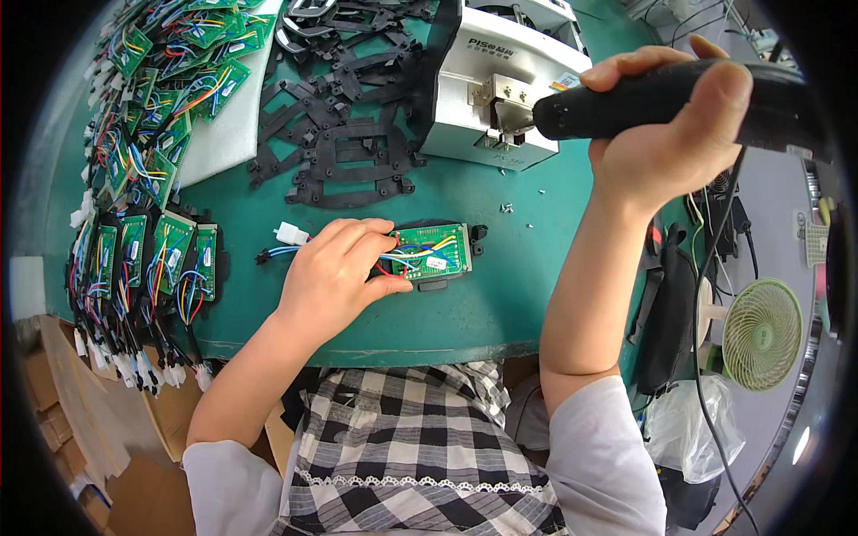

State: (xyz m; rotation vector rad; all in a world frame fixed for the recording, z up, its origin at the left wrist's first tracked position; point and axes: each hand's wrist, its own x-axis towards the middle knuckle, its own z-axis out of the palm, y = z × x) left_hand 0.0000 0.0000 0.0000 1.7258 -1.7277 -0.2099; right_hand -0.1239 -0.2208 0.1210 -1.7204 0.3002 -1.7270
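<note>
A green circuit board (pixel 451 246) with colored wires lies in a black plastic frame (pixel 479 234) on the table in front of me. My left hand (pixel 332 272) grips its left end, thumb at the near edge and fingers at the far edge. The wires run out under that hand to a white connector (pixel 290 234). Raised at the right, my right hand (pixel 661 147) is wrapped round a black electric screwdriver (pixel 617 105). The screwdriver's front end is at the metal outlet of a white screw feeder (pixel 483 67); its tip is hard to make out there.
Several loose screws (pixel 507 208) lie below the feeder. Black plastic frames (pixel 357 152) are heaped behind the board. At the left are piled wired circuit boards (pixel 165 161) and a row of boards (pixel 172 250). A green fan (pixel 762 332) and a hanging cable (pixel 700 357) are at the right.
</note>
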